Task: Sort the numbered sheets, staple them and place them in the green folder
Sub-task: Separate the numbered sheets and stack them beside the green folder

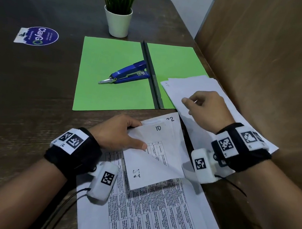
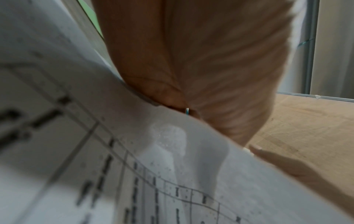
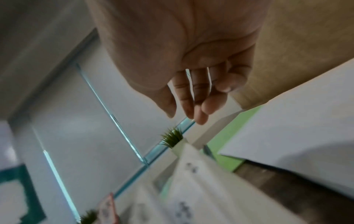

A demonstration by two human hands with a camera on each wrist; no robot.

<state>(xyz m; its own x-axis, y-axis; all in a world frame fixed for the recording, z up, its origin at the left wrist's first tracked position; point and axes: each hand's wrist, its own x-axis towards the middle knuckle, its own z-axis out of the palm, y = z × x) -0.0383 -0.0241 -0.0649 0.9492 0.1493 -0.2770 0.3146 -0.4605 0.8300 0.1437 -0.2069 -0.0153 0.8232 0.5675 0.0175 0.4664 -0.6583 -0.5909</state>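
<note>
- our left hand (image 1: pixel 122 131) pinches the folded sheet marked 10 (image 1: pixel 155 153) at its left edge, near the tabletop (image 1: pixel 24 86) front.
- our right hand (image 1: pixel 205 108) hovers loosely curled, empty, over the loose sheets (image 1: pixel 198 86) overlapping the green folder (image 1: pixel 110 93).
- we judge the paper thin and limp; we grip it at a corner.

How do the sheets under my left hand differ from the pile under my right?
The left hand pinches the lifted, curling sheets, numbers 10 and 22 visible. The right-hand pile lies flat, partly on the green folder, below the empty right hand. Both are white paper.
</note>
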